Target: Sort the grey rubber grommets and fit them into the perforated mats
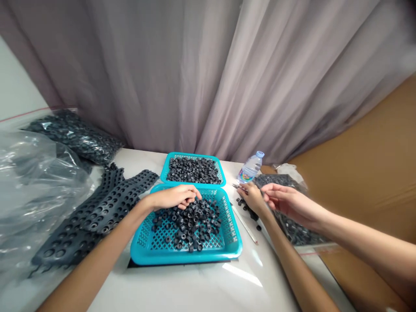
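My left hand (175, 197) reaches into the near teal basket (185, 256), fingers curled down onto the pile of small black rings (191, 223); what they pinch is hidden. My right hand (251, 197) rests on the white table to the right of that basket, closed around a thin metal tool (236, 186) that points left. A few loose black rings (242, 202) lie under it. Another person's hand (284, 200) comes in from the right, fingers stretched toward my right hand.
A second teal basket (195, 155) full of rings stands behind the first. Black perforated trays (107, 203) and plastic bags of black parts (74, 134) fill the left. A water bottle (251, 167), a thin stick (245, 225), a bag of rings (294, 232) and a cardboard wall (373, 173) are at the right.
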A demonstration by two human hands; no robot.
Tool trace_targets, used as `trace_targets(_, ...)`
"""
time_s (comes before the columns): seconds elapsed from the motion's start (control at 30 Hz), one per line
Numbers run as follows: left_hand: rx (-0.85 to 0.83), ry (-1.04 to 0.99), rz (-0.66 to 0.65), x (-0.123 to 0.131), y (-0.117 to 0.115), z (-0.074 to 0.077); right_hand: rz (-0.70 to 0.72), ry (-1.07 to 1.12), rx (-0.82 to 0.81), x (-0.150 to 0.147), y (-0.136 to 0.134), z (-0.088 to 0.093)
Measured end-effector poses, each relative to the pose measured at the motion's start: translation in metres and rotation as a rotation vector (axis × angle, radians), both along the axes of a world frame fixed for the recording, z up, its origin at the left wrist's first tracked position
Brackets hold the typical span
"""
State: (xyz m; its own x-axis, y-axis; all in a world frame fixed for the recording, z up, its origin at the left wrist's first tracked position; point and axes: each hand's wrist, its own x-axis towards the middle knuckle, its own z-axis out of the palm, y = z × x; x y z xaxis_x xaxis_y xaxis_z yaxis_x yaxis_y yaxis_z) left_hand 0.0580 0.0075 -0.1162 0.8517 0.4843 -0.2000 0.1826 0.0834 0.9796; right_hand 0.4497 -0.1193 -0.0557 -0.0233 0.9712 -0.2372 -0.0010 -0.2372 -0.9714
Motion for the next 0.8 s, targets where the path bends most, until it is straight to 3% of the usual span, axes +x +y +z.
trace_targets(0.17,0.018,-0.041,0.006,-0.001,0.003,-0.001,0.020,0.047,-0.043,-0.014,0.032,-0.021)
trace_targets(0.37,-0.044,-0.119,0.152,-0.005,-0.009,-0.005,0.134,-0.031,-0.098,-0.029,0.048,-0.023)
trace_targets(0.47,-0.142,-0.140,0.237,-0.012,-0.024,-0.010,0.180,-0.321,0.024,-0.064,0.024,-0.034)
trace_targets(0.5,-0.183,-0.148,0.266,-0.015,-0.029,-0.012,0.087,-0.487,0.171,-0.078,0.009,-0.041)
trace_targets(0.57,-0.276,-0.176,0.326,-0.022,-0.037,-0.015,0.008,-0.598,0.250,-0.103,-0.027,-0.056)
trace_targets(0.63,-0.376,-0.220,0.391,-0.029,-0.041,-0.016,0.057,-0.872,0.360,-0.121,-0.061,-0.064)
trace_targets(0.73,-0.506,-0.303,0.478,-0.038,-0.045,-0.015,0.095,-0.992,0.538,-0.137,-0.085,-0.052)
trace_targets(0.8,-0.562,-0.361,0.530,-0.043,-0.047,-0.012,0.247,-0.925,0.622,-0.152,-0.083,-0.034)
